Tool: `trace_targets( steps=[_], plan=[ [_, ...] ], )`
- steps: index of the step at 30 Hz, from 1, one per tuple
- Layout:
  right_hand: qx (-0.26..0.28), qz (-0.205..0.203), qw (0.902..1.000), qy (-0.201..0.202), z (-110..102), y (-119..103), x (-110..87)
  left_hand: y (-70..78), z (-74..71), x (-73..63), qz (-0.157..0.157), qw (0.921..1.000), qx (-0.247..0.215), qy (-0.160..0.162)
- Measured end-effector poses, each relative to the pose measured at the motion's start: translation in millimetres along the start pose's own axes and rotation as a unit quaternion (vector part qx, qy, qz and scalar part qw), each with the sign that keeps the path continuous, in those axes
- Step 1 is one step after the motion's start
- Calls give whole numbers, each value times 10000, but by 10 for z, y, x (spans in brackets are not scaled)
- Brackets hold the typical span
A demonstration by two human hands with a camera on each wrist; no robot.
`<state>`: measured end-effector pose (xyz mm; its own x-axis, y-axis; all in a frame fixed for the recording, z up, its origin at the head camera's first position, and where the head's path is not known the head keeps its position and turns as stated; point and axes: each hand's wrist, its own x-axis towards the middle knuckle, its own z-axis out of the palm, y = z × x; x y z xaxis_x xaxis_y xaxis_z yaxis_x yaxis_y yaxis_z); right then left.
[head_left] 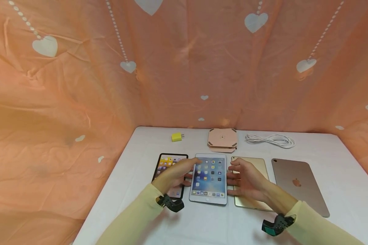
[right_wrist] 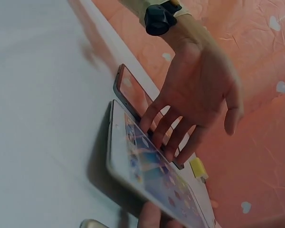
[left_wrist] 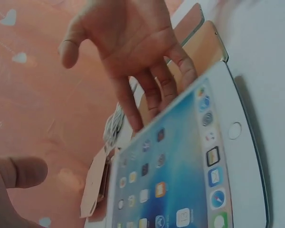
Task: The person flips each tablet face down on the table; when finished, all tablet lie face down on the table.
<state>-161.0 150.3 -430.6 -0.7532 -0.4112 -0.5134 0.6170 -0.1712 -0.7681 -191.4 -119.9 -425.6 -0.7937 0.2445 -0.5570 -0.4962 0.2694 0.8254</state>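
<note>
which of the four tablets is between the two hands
The white-framed tablet, screen up. The black-framed tablet is partly hidden by the left hand, the gold tablet by the right hand; the grey tablet lies farther right.

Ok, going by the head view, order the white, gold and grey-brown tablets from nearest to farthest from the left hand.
From the left hand:
1. White tablet, right beside its fingers.
2. Gold tablet, farther right, partly behind the right hand.
3. Grey-brown tablet, at the far right.
</note>
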Motion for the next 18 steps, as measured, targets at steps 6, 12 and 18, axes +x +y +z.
trace_targets(
  steps=[6,12,18],
  plan=[
    [135,-30,9996,-233,-61,-95,-117,50,176,59,-155,9998,-21,121],
    [-36,-170,9983,-554,-147,-207,-242,41,307,123,-81,9992,-359,-145],
    [-342,-270,9968,-675,-189,-295,-417,21,378,105,-161,9911,-1040,-820]
  ],
)
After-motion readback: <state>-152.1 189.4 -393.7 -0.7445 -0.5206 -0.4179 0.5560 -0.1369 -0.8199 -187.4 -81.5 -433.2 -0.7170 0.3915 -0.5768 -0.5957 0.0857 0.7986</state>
